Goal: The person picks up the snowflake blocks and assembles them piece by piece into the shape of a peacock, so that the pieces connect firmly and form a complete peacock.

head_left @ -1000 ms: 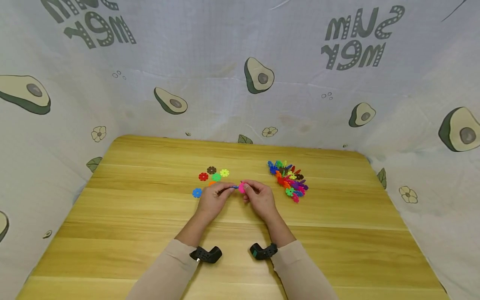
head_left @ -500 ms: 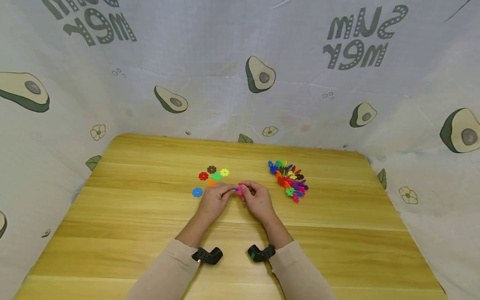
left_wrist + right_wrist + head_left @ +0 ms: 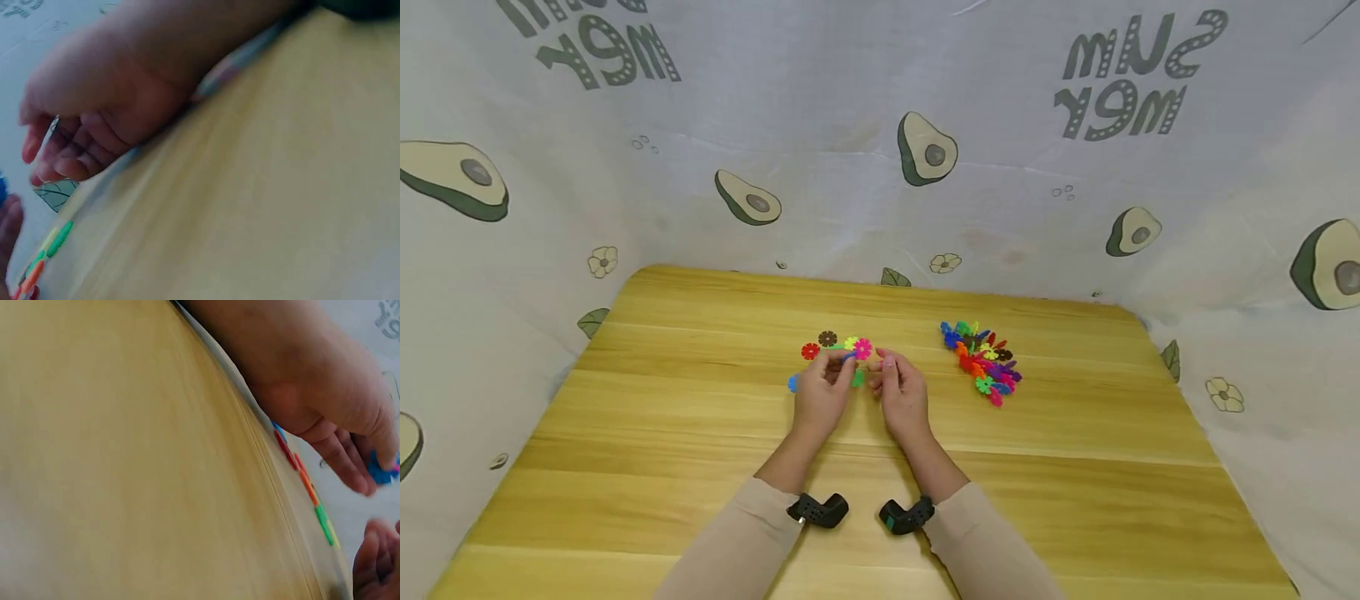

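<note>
In the head view, my left hand (image 3: 820, 402) pinches a blue flower-shaped interlocking disc (image 3: 848, 356) between thumb and fingers. Joined to it is a pink disc (image 3: 862, 348), which faces up beyond the fingertips. The right wrist view catches the blue disc (image 3: 381, 467) in that hand's grip. Just to the right, my right hand (image 3: 904, 402) hovers with loosely bent fingers, apart from the joined pair. Its palm side (image 3: 106, 112) shows nothing held in the left wrist view. A green disc (image 3: 858, 378) appears between the hands.
Loose discs lie behind the left hand: red (image 3: 810, 351), brown (image 3: 827, 338), yellow (image 3: 850, 342) and a partly covered blue one (image 3: 792, 383). A multicoloured cluster of joined discs (image 3: 977, 362) sits to the right on the wooden table (image 3: 1075, 500). A printed cloth (image 3: 835, 125) hangs behind.
My right hand has let go of the pink disc and drawn slightly back. My left hand has lifted and turned the joined blue and pink discs, so the pink one now faces up.
</note>
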Demonstrator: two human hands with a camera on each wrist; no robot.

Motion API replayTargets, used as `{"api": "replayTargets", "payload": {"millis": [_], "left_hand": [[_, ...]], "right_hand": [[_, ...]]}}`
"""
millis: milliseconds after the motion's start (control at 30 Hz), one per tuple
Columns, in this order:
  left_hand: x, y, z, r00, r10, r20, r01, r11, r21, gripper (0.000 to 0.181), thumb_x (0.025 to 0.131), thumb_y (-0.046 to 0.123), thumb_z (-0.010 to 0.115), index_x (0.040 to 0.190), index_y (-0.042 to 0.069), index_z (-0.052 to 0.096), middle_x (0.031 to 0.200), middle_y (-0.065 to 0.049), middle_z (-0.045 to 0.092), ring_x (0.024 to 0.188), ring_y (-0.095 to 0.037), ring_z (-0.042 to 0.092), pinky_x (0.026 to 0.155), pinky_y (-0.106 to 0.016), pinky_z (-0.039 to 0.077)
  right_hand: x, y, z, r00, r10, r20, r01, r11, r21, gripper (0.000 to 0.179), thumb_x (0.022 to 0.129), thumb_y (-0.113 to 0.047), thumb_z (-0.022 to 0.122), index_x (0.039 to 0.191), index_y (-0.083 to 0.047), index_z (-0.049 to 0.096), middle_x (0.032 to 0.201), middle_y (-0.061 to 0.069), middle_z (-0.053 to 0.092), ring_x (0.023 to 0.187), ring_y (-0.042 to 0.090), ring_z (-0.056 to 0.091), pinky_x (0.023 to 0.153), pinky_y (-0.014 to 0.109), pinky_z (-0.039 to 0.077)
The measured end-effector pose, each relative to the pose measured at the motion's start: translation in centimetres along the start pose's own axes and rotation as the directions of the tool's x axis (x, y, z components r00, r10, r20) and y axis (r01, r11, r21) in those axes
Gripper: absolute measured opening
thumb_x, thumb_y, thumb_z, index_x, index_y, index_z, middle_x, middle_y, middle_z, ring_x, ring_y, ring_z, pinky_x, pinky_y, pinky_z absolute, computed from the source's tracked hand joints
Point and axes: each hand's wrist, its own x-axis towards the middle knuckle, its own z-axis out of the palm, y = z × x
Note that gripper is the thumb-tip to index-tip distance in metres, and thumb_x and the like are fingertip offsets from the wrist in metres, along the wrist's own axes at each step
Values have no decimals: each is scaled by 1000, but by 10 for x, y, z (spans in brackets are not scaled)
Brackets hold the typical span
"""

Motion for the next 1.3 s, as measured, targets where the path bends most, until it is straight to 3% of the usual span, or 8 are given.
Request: {"api": "replayTargets", "payload": {"millis": [67,133,267,333,667,867,1067,1300], "left_hand": [[3,-1,-3,992,-81,-96,66,987,-145,17,100,8,64,112,-4,61,105,-21,72,95,-32,75,80,-20,62],[7,-2,-7,978,-145,-152,95,950,-299,19,100,4,62,114,-5,53,105,-20,68,96,-29,76,82,-21,62],[12,-1,-10,960,-251,-121,164,862,-479,29,99,1,62,123,-2,46,100,-8,65,90,-16,75,84,-23,62],[12,0,-9,955,-282,-91,206,852,-481,32,98,3,64,127,0,49,94,-1,67,84,-12,72,81,-22,62],[11,2,-6,947,-317,-55,260,855,-449,19,94,1,67,111,-6,63,87,3,66,75,-6,67,70,-18,60],[10,1,-8,949,-314,-23,282,880,-382,20,94,4,69,112,-3,65,82,4,65,66,-11,67,46,-13,43],[10,-1,-8,960,-279,27,269,893,-360,21,93,3,70,111,-7,68,80,2,68,66,-14,67,57,-18,56],[11,-1,-9,958,-287,24,275,889,-367,22,93,3,71,112,-8,70,81,-1,70,67,-13,68,63,-19,60]], "right_hand": [[-3,1,4,998,-61,36,66,982,-177,24,106,-15,56,121,-2,70,107,18,71,86,25,65,72,27,56],[-4,6,5,986,-127,106,159,907,-390,23,102,-15,63,122,-6,71,115,13,69,98,26,61,81,32,55],[-7,6,6,963,-165,212,266,693,-670,34,99,-27,68,129,-10,69,127,14,61,112,33,50,95,45,47],[-7,5,6,970,-133,203,240,656,-716,36,100,-31,67,128,-10,69,127,15,59,113,34,48,97,46,44],[-3,0,7,996,-13,89,59,843,-534,22,90,-19,79,107,-9,71,107,8,70,101,27,56,91,39,47],[-3,2,5,996,-81,-27,73,974,-212,12,93,-7,73,105,-6,71,94,11,72,82,17,64,72,22,53],[-1,6,4,985,-119,-124,121,993,7,12,95,-4,70,106,0,72,98,20,73,84,33,70,71,14,53],[-1,-1,6,961,-253,-114,247,967,-60,9,89,10,71,97,9,73,94,27,71,84,43,70,72,12,54]]}}
